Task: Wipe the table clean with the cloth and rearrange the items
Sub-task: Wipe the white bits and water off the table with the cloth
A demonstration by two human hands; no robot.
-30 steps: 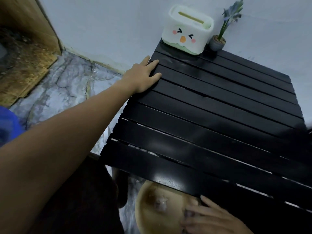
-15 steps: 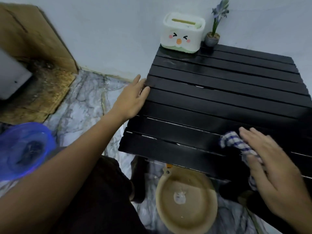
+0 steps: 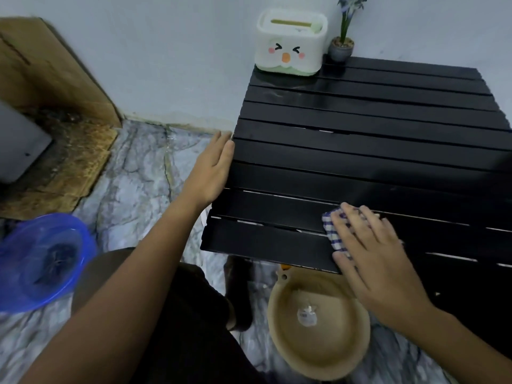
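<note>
Right hand (image 3: 371, 253), fingers flat and spread, presses checked cloth (image 3: 333, 234) near table (image 3: 360, 151) front edge. Left hand (image 3: 212, 169), fingers straight, rests against table's left edge. Tissue box (image 3: 291, 47) and potted plant (image 3: 342, 45) at far left corner.

Both forearms are bare up to the frame edge, with no sleeves, watch or rings visible. The left grip (image 3: 212, 169) and the right grip (image 3: 368, 250) wear no gloves. Below the left forearm, dark clothing (image 3: 177, 328) covers the lap.
</note>
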